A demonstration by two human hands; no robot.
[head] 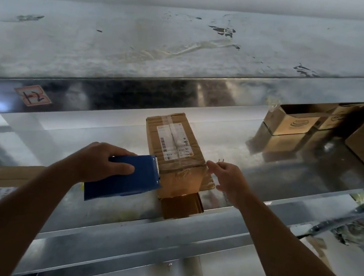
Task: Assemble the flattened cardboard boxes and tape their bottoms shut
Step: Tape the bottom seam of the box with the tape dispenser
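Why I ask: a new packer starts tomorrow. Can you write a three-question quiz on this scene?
1. True or false: the left hand grips the blue tape dispenser.
2. The cardboard box lies on: A a metal shelf, B the floor, C a wooden pallet.
3. Fill in: a strip of clear ____ crosses the box's white shipping label.
Key: 1 true; 2 A; 3 tape.
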